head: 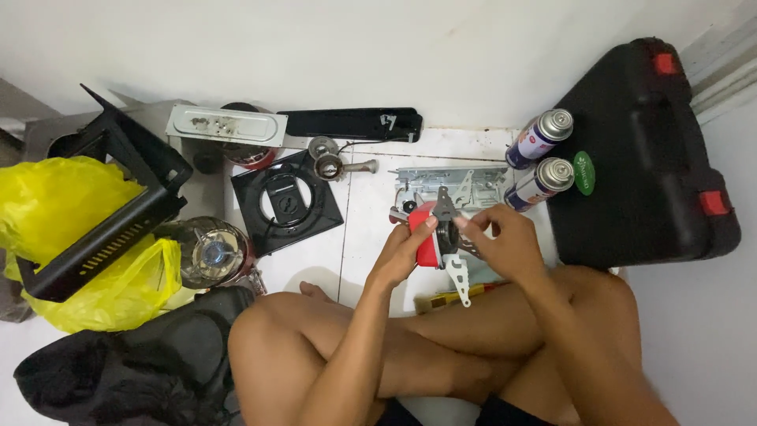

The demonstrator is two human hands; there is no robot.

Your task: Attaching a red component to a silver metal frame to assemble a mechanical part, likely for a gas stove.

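Two hands meet over the crossed legs: the left hand point(404, 251) grips a red valve assembly point(426, 235), while the right hand point(505, 241) pinches its grey metal bracket point(446, 207) from the other side. A slotted lever point(458, 278) hangs below the grip, long axis pointing toward the person. Two gas canisters point(541, 159) lie beyond the right hand.

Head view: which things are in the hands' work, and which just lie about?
In hand:
left hand on red part
right hand on metal bracket

Lying about:
two gas canisters
black case
yellow bag
black square plate
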